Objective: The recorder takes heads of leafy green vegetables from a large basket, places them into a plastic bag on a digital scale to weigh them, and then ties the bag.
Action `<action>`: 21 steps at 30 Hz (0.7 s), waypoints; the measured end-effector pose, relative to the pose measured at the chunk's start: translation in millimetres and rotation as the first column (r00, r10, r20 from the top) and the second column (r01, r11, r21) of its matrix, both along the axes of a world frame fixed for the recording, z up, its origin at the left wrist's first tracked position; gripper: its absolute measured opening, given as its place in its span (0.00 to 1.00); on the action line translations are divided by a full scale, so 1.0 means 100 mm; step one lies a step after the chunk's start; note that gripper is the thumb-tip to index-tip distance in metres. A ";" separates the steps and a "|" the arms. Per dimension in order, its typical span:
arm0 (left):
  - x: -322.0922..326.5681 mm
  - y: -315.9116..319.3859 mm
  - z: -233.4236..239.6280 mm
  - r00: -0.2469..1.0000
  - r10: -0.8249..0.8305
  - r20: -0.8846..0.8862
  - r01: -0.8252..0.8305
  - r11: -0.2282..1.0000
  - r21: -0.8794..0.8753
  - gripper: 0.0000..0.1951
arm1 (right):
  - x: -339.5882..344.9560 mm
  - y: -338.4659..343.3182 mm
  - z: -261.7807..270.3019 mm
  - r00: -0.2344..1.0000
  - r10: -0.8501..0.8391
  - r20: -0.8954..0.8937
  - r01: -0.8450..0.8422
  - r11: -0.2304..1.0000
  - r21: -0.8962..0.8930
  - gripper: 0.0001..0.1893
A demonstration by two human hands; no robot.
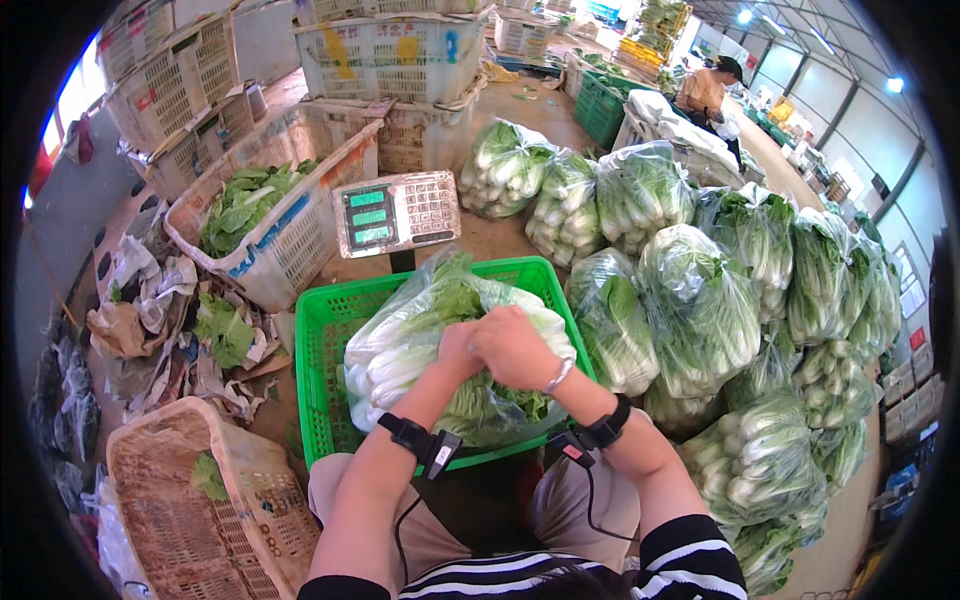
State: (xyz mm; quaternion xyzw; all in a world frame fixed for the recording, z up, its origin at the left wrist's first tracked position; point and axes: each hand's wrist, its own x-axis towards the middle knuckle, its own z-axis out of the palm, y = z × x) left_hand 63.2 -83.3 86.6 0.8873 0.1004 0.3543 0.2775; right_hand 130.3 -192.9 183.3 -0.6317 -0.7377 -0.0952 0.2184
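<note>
A clear plastic bag full of leafy greens with thick white stalks lies inside a bright green plastic crate in front of my knees. Over the middle of the bag my left hand and my right hand meet, fingers closed on gathered plastic; the exact grip is hidden behind the knuckles. Some leaves show at the bag's far side, just beyond my hands. Behind the crate, a digital weighing scale's display and keypad panel stands on a post, its screens lit.
Several filled bags of greens are piled to the right. At left stand a white crate with loose leaves and a dirty crate, with scrap paper between. Stacked crates rise behind; a person is farther back.
</note>
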 end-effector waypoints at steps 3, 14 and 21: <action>0.08 0.04 0.00 0.995 -0.040 -0.086 0.048 0.995 0.088 0.11 | 0.16 0.18 0.03 0.998 -0.050 0.022 0.054 0.975 -0.216 0.02; 0.29 0.09 0.08 0.987 0.070 -0.147 -0.085 0.991 -0.099 0.17 | 0.58 0.24 0.31 0.984 0.005 -0.179 -0.033 0.987 -0.155 0.10; 0.29 0.05 0.37 0.962 0.029 -0.271 -0.138 0.909 -0.393 0.21 | 0.81 0.05 0.15 0.933 -0.331 0.138 0.359 0.868 -0.343 0.11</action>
